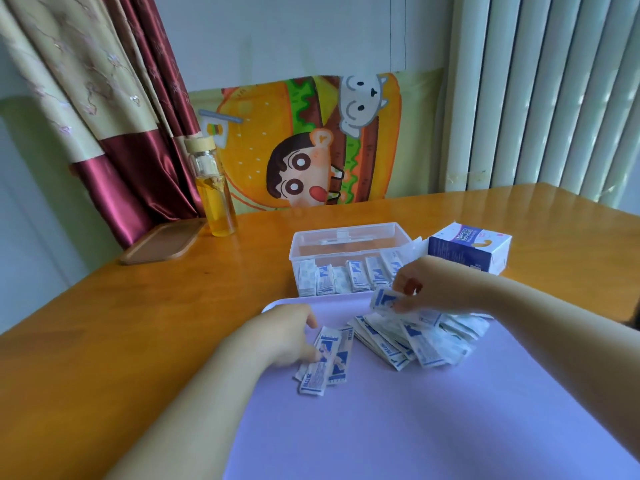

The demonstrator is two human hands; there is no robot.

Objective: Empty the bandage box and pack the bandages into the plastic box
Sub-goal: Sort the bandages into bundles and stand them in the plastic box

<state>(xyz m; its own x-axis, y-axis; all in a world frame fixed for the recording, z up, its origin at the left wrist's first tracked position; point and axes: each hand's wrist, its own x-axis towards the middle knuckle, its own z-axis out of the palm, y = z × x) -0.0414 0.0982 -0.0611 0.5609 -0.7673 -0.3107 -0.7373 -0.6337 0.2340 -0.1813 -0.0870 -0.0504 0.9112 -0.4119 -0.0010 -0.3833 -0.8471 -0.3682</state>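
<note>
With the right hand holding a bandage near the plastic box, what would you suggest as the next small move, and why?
Probably move the bandage pinched in the right hand forward into the plastic box, beside the row standing at its front: the box is close ahead, and a pile waits.

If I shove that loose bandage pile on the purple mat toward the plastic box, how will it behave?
Probably fans out rather than moving as one: the bandage pile is flat wrappers overlapped loosely. Likely very light and floppy; the single bandage pinched by the right hand looks paper-thin. May slide easily on the smooth purple mat.
</note>
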